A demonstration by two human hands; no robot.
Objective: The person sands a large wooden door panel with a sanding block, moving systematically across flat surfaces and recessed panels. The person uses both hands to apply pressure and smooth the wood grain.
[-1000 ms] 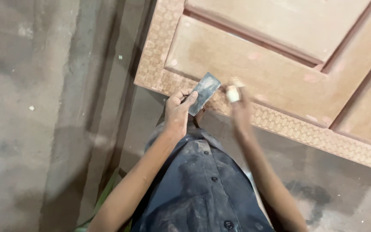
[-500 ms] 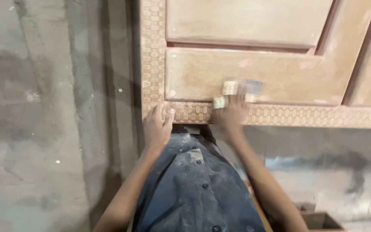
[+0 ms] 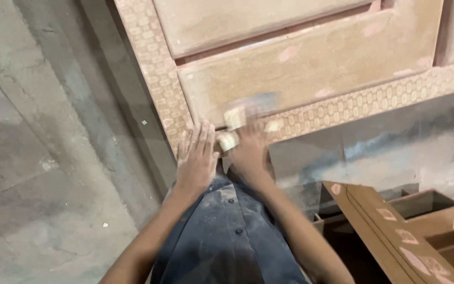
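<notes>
I note the left hand (image 3: 197,158) flat and open on the door panel (image 3: 311,68) corner; the right hand (image 3: 248,150) beside it grips a blurred putty scraper (image 3: 248,108).

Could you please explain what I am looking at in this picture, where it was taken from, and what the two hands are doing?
This is a single view from a camera worn on a person's head, looking down past their dusty dark blue shirt at their own bare hands. No machine is involved.

In front of them is a large brown wooden door panel with raised fields, a patterned border and pale patches of filler. The left hand lies flat and open on the panel's lower corner. The right hand is blurred; it holds a flat scraper-like blade against the wood, with pale filler on the fingers.

To the left is a grey concrete floor. At the lower right lies another brown wooden piece with similar pale patches.
</notes>
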